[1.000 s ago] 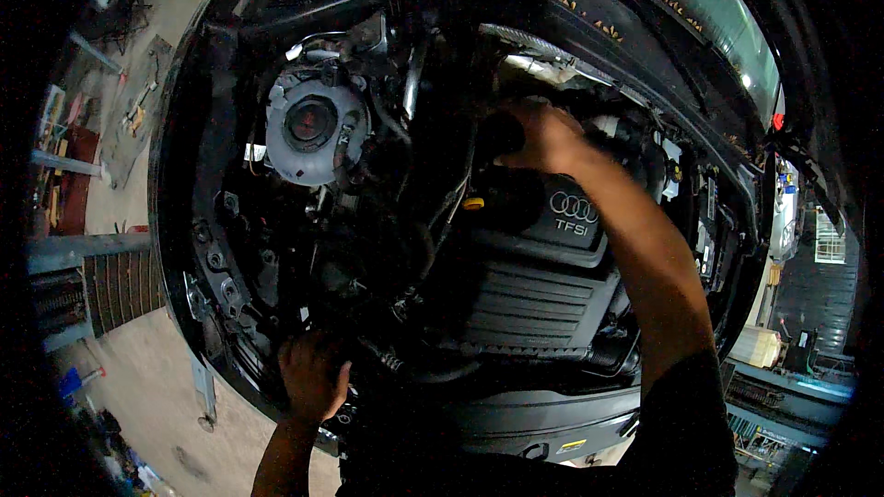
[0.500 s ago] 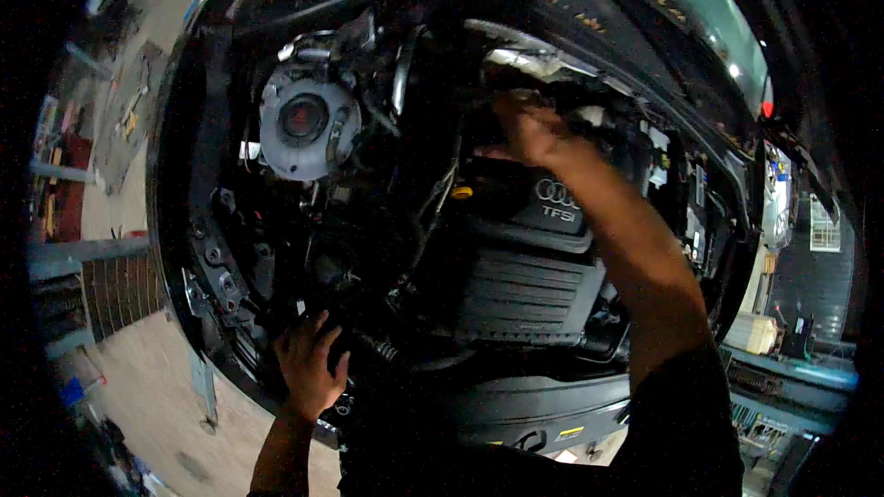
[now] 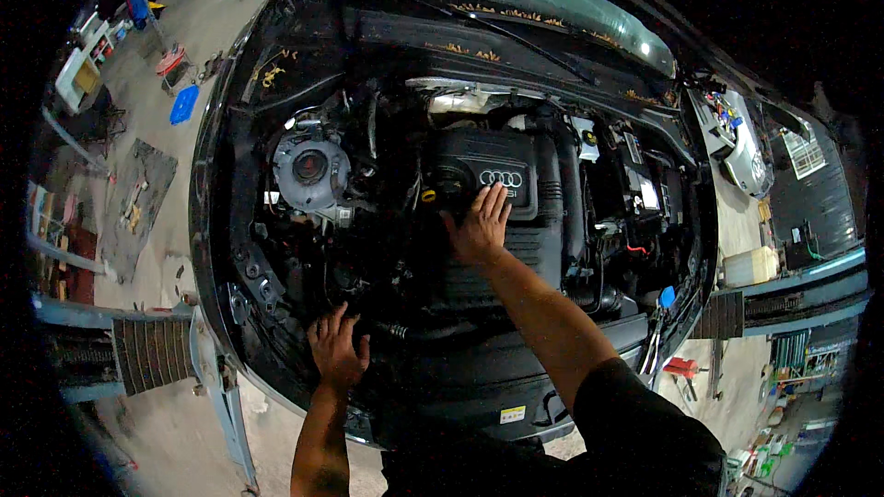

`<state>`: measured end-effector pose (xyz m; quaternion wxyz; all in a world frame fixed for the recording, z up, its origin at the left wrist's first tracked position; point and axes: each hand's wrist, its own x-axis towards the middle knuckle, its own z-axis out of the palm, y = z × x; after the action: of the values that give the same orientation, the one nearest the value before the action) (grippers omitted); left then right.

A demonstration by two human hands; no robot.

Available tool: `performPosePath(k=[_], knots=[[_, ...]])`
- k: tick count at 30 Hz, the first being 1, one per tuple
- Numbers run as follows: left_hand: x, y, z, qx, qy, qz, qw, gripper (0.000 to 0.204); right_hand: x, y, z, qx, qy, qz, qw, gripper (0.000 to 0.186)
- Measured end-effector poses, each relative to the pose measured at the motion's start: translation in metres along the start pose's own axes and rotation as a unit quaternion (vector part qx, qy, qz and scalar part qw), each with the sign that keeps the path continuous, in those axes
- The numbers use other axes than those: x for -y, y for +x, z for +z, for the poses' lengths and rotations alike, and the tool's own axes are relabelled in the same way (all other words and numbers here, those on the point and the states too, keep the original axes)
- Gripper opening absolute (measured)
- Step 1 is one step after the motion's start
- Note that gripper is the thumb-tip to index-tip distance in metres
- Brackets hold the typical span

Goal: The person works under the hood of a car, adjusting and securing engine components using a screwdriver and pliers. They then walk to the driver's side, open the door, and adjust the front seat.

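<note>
An open car engine bay lies under me. My right hand (image 3: 482,228) rests palm down on the black plastic engine cover (image 3: 502,262), fingers spread over its ringed emblem. Nothing shows in that hand. My left hand (image 3: 338,347) lies at the front left of the bay, fingers apart, close to dark hoses whose details are lost in shadow. Left of the cover sits a round grey strut tower top (image 3: 312,171). A yellow dipstick handle (image 3: 428,195) stands at the cover's left edge.
A windshield (image 3: 552,5) and wiper arm lie beyond the bay, with dry leaves along the cowl. The battery (image 3: 642,189) sits at the right, a blue cap (image 3: 668,296) nearer the front. Blue lift rails (image 3: 810,281) flank the car.
My right hand has come back from the rear of the engine onto the cover. The view has shifted, showing more windshield. My left hand stays at the front left.
</note>
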<state>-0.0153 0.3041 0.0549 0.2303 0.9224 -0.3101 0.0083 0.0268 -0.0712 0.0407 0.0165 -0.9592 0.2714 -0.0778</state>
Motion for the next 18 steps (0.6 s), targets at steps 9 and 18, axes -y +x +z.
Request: performPosePath(k=[9, 18], knots=[[-0.001, -0.013, -0.006, 0.03, 0.056, 0.001, 0.998, 0.039, 0.021, 0.007, -0.017, 0.129, -0.033, 0.071, 0.989, 0.114], [0.007, -0.013, 0.022, 0.043, 0.078, 0.018, 0.996, 0.042, -0.057, -0.137, -0.125, 0.032, 0.179, -0.091, 0.979, 0.071]])
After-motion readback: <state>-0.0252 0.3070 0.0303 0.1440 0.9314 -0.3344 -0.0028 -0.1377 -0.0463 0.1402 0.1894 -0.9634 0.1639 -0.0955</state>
